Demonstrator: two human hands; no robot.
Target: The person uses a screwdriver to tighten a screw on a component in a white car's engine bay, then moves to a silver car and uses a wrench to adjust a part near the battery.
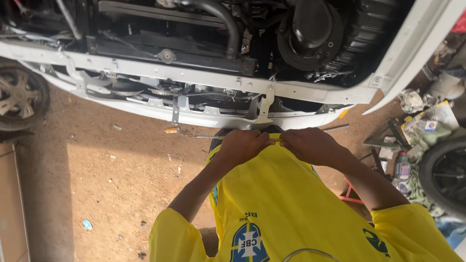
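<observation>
From the left of the frame: a car wheel (19, 94) at the edge, a small blue packet (87, 224) on the dirt floor (111, 184), an orange cylinder (171, 130) under the white bumper frame (145, 73). At centre, my left hand (242, 145) and right hand (310, 144) meet over the yellow shirt (276, 194), fingers pressed together, pinching a thin metal rod (206, 137) that juts left, possibly a screwdriver. I judge I'm readying the tool; next it needs lifting to the frame. Far right, a crumpled yellow-and-white package (434, 119) lies beside a tyre (444, 174).
</observation>
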